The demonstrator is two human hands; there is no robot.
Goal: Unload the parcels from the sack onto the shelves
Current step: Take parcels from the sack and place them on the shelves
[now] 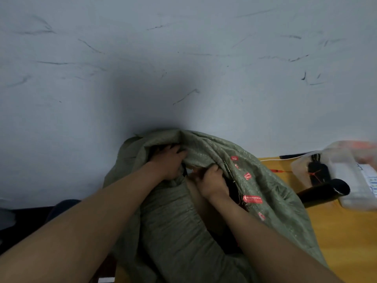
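Both hands grip the green sack's (204, 201) mouth: left hand (167, 162) clutching its far edge, right hand (212, 180) pinching fabric alongside.

Both hands, left (167, 163) and right (212, 180), grip the green sack's (179, 225) mouth.

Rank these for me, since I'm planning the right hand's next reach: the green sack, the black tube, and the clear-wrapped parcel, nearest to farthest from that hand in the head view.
1. The green sack: the right hand grips its fabric.
2. The black tube: to the right, on the yellow surface.
3. The clear-wrapped parcel: farther right, beyond the tube.
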